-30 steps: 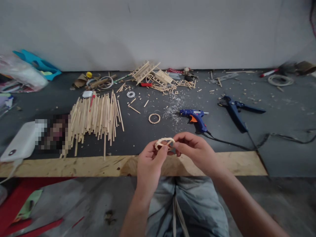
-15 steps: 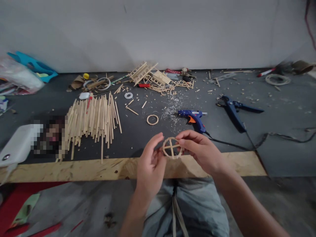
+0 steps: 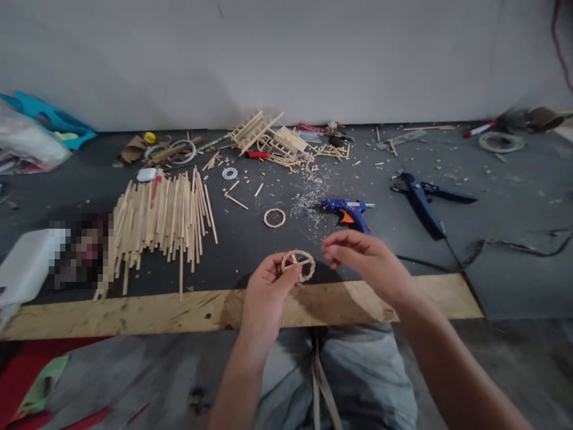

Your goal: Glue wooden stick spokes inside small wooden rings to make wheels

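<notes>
My left hand [image 3: 266,292] pinches a small wooden wheel [image 3: 308,272], a round rim with crossed stick spokes, between thumb and fingers above the bench's front edge. Part of its rim and spokes lies behind the thumb. To the right of the wheel, clear of it, is my right hand [image 3: 364,260], thumb and fingertips drawn together; whatever is between them, if anything, cannot be made out. Just beyond that hand a blue glue gun [image 3: 342,206] with an orange trigger lies on its side. A plain wooden ring [image 3: 274,209] without spokes rests flat on the dark bench.
Many loose wooden sticks [image 3: 165,209] lie to the left. At the back sits a stick-built model [image 3: 257,131] among offcuts. Blue-handled cutters [image 3: 423,206] lie at the right, by a black cable [image 3: 510,243]. A white perforated ring [image 3: 230,173] lies beyond the sticks.
My right hand has let go of the wheel's rim and is apart from it. The left hand has drawn the wheel slightly left and up, its thumb now across the spokes.
</notes>
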Demonstrator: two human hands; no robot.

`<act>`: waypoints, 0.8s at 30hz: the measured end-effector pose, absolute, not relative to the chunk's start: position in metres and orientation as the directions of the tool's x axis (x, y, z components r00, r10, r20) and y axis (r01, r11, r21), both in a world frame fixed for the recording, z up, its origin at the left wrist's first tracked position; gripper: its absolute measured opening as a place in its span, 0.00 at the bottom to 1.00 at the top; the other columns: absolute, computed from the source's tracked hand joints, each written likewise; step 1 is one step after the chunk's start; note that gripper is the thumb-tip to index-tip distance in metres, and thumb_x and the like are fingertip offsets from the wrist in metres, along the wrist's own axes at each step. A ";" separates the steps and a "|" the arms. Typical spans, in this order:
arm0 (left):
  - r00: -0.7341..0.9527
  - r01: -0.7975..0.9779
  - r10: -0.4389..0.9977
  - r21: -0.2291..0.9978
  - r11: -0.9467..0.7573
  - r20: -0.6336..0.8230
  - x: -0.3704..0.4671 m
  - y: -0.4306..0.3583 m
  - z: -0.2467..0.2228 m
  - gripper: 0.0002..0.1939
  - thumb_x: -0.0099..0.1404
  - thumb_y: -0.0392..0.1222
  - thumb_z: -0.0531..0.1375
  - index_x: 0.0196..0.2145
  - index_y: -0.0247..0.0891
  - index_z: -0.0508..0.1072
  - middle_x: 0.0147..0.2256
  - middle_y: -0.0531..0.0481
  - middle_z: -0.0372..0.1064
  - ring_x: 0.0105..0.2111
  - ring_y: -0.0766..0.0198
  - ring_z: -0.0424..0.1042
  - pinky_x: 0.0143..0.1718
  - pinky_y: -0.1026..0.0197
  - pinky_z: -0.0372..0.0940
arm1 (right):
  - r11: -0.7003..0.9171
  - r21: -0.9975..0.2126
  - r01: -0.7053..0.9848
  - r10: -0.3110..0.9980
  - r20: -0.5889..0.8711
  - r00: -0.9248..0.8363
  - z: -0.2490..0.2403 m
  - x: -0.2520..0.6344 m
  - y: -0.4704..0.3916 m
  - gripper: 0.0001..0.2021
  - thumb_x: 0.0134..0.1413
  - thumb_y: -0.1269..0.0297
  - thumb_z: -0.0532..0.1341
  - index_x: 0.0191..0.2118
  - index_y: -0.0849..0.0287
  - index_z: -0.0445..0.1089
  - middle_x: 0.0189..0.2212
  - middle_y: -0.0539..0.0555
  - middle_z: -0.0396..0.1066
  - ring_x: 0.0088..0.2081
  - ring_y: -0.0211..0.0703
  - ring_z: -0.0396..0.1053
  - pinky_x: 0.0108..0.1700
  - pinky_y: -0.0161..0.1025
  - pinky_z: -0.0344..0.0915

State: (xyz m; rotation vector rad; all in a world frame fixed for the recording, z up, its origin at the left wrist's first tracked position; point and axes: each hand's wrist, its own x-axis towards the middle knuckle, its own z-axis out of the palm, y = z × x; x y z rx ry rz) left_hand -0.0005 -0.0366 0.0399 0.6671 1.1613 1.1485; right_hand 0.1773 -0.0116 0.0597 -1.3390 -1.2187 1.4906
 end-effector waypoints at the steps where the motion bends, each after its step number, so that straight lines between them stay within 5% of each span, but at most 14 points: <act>1: -0.037 -0.337 0.936 0.886 0.319 -0.351 -0.003 -0.035 0.038 0.10 0.52 0.38 0.65 0.34 0.34 0.74 0.28 0.52 0.71 0.27 0.71 0.68 0.30 0.68 0.63 | -0.226 -0.971 0.084 0.972 -0.230 -0.046 0.057 0.187 -0.006 0.13 0.48 0.57 0.62 0.38 0.59 0.70 0.30 0.52 0.70 0.30 0.36 0.66 0.36 0.36 0.64; 5: -0.073 -0.294 0.939 0.908 0.300 -0.335 -0.013 -0.029 0.028 0.11 0.51 0.39 0.66 0.33 0.34 0.73 0.28 0.52 0.71 0.27 0.69 0.69 0.32 0.65 0.65 | -0.179 -0.933 0.312 0.963 -0.102 0.248 0.036 0.228 0.022 0.16 0.47 0.55 0.61 0.41 0.58 0.68 0.34 0.53 0.69 0.32 0.38 0.66 0.36 0.37 0.62; 9: -0.098 -0.288 0.944 0.917 0.275 -0.314 -0.016 -0.023 0.020 0.12 0.50 0.38 0.66 0.34 0.35 0.71 0.29 0.52 0.71 0.27 0.69 0.69 0.30 0.65 0.65 | -0.312 -0.766 0.562 0.946 -0.199 0.254 0.019 0.248 0.042 0.21 0.43 0.54 0.63 0.43 0.58 0.66 0.37 0.55 0.70 0.35 0.42 0.67 0.35 0.37 0.60; 13: -0.076 -0.307 0.954 0.917 0.254 -0.289 -0.016 -0.021 0.016 0.14 0.51 0.37 0.65 0.36 0.36 0.70 0.29 0.53 0.70 0.26 0.69 0.69 0.28 0.66 0.65 | -0.339 -0.690 0.640 0.938 -0.197 0.285 0.017 0.242 0.050 0.23 0.40 0.52 0.65 0.42 0.58 0.64 0.33 0.54 0.71 0.29 0.41 0.66 0.29 0.36 0.57; 18: -0.107 -0.331 0.961 0.921 0.206 -0.254 -0.017 -0.022 0.013 0.14 0.52 0.37 0.65 0.38 0.36 0.70 0.30 0.54 0.70 0.27 0.70 0.69 0.29 0.67 0.65 | -0.378 -0.891 0.252 0.904 -0.298 0.305 0.019 0.229 0.053 0.18 0.33 0.60 0.68 0.32 0.58 0.64 0.27 0.52 0.70 0.25 0.40 0.66 0.26 0.36 0.61; 24: -0.231 -0.305 0.944 0.939 0.160 -0.236 -0.016 -0.022 0.012 0.15 0.52 0.37 0.65 0.38 0.37 0.70 0.31 0.54 0.69 0.31 0.71 0.69 0.35 0.67 0.65 | -0.468 -0.877 -0.107 0.851 -0.480 0.213 0.033 0.220 0.031 0.12 0.37 0.65 0.66 0.31 0.61 0.67 0.22 0.50 0.64 0.22 0.35 0.61 0.21 0.33 0.59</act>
